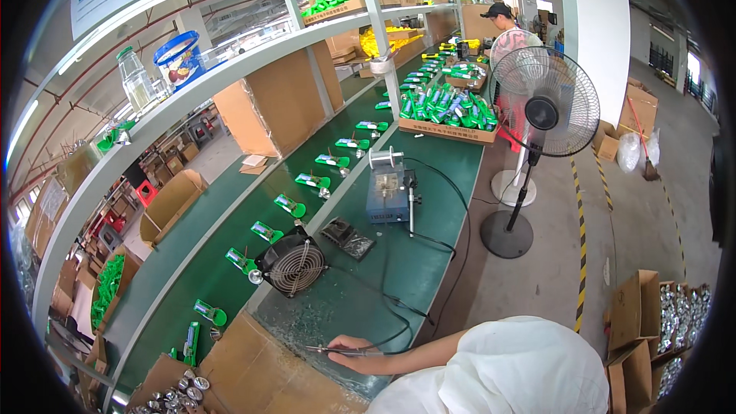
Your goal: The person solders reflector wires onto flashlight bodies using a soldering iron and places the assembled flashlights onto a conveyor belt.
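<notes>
My right hand reaches in from the lower right, its fingers wrapped round a soldering iron. The iron's tip points left, over the bench by a brown cardboard sheet. From its rear end a dark cord runs up toward a blue soldering station carrying a spool. Beyond the hand stands a small black fan with a wire guard. Green plastic housings with small shiny cups attached lie in a row along the green belt. My left hand is out of the picture.
Silver cups fill a box at the lower left. A dark stand sits behind the small fan. A carton of green parts stands farther up the bench. Beside a pedestal fan is another person. Overhead runs a grey shelf.
</notes>
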Demonstrator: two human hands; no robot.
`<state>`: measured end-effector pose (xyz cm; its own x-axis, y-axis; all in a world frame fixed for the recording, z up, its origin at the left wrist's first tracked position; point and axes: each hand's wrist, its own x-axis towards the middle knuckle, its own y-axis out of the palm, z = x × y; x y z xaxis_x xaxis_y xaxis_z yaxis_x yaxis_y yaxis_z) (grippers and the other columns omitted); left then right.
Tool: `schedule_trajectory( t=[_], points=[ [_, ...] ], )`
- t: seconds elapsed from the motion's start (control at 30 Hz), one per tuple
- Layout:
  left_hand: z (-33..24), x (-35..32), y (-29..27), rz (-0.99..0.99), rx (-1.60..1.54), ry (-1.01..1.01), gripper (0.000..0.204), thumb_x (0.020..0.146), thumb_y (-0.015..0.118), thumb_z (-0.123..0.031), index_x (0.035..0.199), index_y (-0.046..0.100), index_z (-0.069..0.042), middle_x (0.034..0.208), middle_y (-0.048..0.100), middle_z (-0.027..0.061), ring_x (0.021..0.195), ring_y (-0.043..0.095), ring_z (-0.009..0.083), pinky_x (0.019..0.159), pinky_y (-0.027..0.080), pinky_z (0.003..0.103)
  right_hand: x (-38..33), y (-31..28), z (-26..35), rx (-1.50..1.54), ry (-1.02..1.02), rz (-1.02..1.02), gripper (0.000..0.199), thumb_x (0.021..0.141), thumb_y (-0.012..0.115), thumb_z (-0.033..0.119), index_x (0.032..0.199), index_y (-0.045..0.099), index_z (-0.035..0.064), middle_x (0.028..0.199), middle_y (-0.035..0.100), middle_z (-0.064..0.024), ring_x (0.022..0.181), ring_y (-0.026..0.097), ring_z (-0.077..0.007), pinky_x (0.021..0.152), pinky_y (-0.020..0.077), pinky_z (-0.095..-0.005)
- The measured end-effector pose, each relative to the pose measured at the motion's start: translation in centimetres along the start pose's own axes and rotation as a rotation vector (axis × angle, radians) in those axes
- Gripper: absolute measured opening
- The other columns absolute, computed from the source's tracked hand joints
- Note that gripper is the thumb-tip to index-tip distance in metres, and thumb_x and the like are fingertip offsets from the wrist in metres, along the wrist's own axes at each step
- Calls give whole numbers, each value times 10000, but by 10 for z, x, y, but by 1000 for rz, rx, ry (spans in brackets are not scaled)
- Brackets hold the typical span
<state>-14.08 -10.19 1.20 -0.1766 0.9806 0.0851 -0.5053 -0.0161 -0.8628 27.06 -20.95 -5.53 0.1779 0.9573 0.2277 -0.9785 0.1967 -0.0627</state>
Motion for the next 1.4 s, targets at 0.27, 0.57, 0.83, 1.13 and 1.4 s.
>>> schedule_trajectory(
  t=[0.27,0.57,0.83,1.13,1.4],
  points=[
    [101,110,57,453,518,1091,421,869,440,-341,1288,419,-302,1409,294,42,1280,295,219,1042,263,414,-2,4,-4,125,39,90,238,872,546,258,1023,510,77,852,568,20,794,498,-48,699,399,-225],
    [89,77,15,-85,83,-53,587,825,438,-564,1217,499,-130,1229,489,112,1082,499,232,881,410,445,-2,-7,-4,94,114,147,285,890,511,314,1046,494,75,914,555,8,840,498,-65,723,404,-233],
    [93,80,24,199,-56,2,506,826,477,-445,1258,453,-183,1283,442,92,1136,458,226,926,382,417,-1,-9,6,81,196,168,299,889,501,327,1056,498,79,950,563,-16,873,517,-94,752,413,-248],
    [104,62,3,536,-231,46,504,826,528,-292,1310,395,-251,1352,382,66,1206,405,217,984,347,382,-3,-10,5,82,147,116,286,884,514,319,1033,511,75,932,568,-2,875,514,-85,756,414,-252],
    [179,101,159,594,318,492,649,786,564,-410,1319,368,-96,1317,404,150,1158,435,307,942,365,420,-1,-6,6,139,111,142,253,876,537,291,1018,516,82,901,565,19,854,507,-60,750,408,-234]
  ],
)
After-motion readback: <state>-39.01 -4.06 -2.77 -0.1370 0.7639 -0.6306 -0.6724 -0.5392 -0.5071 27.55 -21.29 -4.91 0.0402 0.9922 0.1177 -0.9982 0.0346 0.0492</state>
